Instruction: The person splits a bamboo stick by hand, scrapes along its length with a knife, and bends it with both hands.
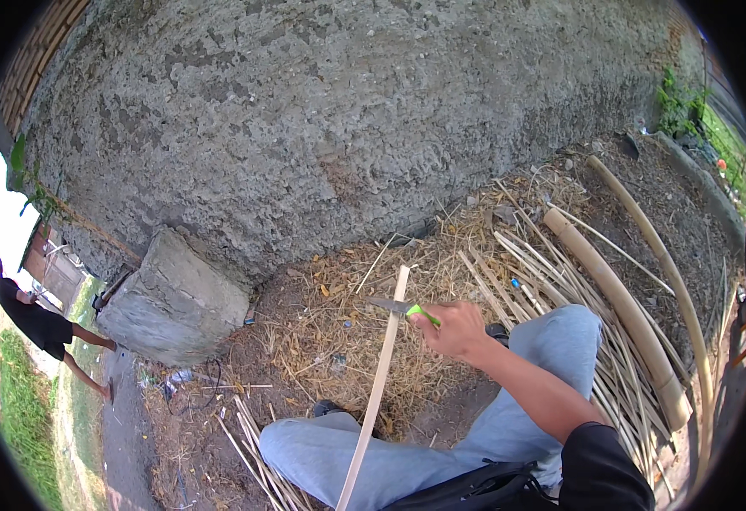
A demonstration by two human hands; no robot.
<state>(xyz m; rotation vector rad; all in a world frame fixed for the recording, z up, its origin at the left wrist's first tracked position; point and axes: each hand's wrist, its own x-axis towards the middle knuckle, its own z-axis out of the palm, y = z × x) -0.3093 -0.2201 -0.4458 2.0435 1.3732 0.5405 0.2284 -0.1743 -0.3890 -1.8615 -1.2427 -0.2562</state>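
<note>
Knife against a bamboo strip
Right hand (455, 328) grips a green-handled knife (403, 310), blade touching the bamboo strip (379, 383); left hand unseen.

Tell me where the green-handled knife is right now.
In the head view, the knife sits near the middle, held in the right hand, its blade against the upper part of the pale bamboo strip that rises between the person's knees.
</note>
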